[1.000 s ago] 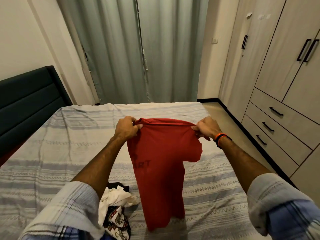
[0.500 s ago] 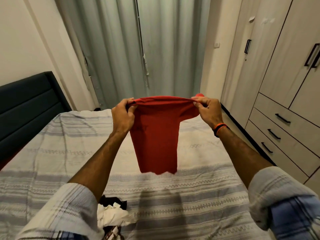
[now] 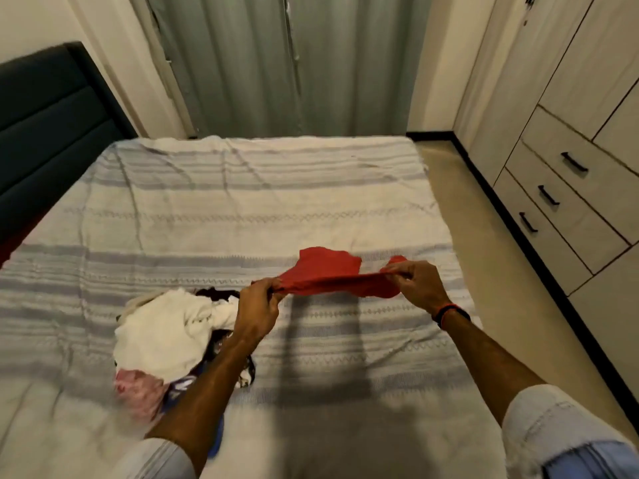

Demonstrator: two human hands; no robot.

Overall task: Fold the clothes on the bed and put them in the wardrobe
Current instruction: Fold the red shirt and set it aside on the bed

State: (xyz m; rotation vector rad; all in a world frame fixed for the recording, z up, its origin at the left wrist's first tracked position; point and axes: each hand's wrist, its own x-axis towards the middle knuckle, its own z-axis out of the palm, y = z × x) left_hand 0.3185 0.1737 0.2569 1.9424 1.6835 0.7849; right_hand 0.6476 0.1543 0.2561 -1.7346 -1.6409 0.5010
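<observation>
Red shirt (image 3: 328, 271) dropped from chest-height hang to low, near-flat spread above striped bedspread (image 3: 242, 188); both hands lower. Dark headboard (image 3: 52, 126) far left. Clothes pile (image 3: 169, 337), white on top, near left forearm. Left hand (image 3: 257, 307) pinches shirt's left end, fingers curled. Right hand (image 3: 416, 283) pinches right end. Wristband (image 3: 449, 314) on right wrist. Wardrobe (image 3: 570, 133) with closed drawers far right.

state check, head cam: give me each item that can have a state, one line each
red shirt: held off the bed, stretched flat between both hands
left hand: grips shirt's left end
right hand: pinches shirt's right end
clothes pile: unfolded, heaped on bed
wardrobe doors: closed
drawers: all three closed
curtains: drawn shut
</observation>
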